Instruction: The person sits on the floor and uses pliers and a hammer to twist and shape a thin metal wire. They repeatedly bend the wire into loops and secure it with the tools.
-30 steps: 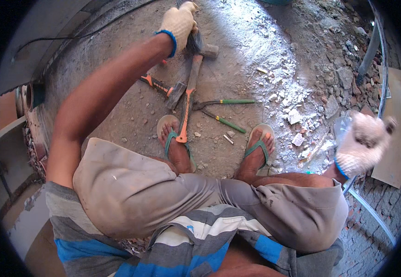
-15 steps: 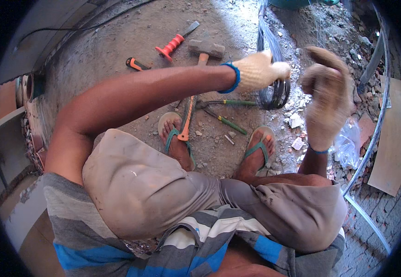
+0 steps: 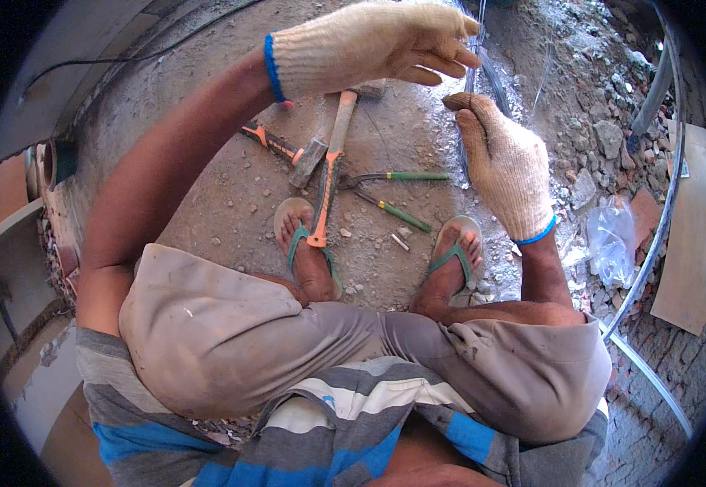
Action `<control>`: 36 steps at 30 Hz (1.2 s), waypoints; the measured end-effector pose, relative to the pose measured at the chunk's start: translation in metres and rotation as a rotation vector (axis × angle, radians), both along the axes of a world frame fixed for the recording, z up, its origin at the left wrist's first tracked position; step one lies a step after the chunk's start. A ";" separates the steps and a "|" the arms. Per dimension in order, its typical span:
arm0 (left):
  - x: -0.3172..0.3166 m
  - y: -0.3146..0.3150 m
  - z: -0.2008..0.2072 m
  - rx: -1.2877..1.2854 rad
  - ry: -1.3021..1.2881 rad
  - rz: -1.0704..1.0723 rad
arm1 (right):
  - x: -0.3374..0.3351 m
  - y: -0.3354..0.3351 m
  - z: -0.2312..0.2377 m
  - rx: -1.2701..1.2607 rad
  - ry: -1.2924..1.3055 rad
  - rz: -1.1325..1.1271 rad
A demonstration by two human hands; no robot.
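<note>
My left hand [image 3: 361,49], in a cream knitted glove with a blue cuff, is raised at the top with its fingers stretched out and apart. Its fingertips come close to a bundle of thin dark wires [image 3: 492,79]. My right hand [image 3: 509,166], gloved alike, is in front of the bundle's lower part. Its fingers and thumb are pressed together, and what they hold, if anything, is hidden. Part of the bundle disappears behind this hand and shows again beside the thumb.
Between and ahead of my sandalled feet lie a long-handled hammer [image 3: 334,162], a smaller hammer [image 3: 276,144] and green-handled pincers [image 3: 393,195]. Rubble, a clear plastic bag [image 3: 611,252], a brown board [image 3: 688,235] and a long pale strip [image 3: 649,381] are at the right.
My left hand has let go of the wire bundle's looped end and moved up and left, fingers spreading. My right hand has come left and lower to the bundle. The smaller hammer's head is uncovered.
</note>
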State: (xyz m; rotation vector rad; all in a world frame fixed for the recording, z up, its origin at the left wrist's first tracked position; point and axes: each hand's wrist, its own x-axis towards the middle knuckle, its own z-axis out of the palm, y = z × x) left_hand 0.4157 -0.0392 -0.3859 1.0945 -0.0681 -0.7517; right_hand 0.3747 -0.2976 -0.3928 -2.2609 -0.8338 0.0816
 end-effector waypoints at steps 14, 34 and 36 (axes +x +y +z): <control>-0.035 0.029 0.046 -0.205 0.200 0.183 | -0.017 0.014 0.013 0.042 -0.020 0.224; -0.134 0.062 -0.102 0.681 0.229 0.399 | 0.042 0.043 0.078 -0.302 0.058 0.364; -0.135 0.055 -0.114 1.079 -0.032 0.219 | 0.055 0.043 0.089 -0.272 0.130 0.308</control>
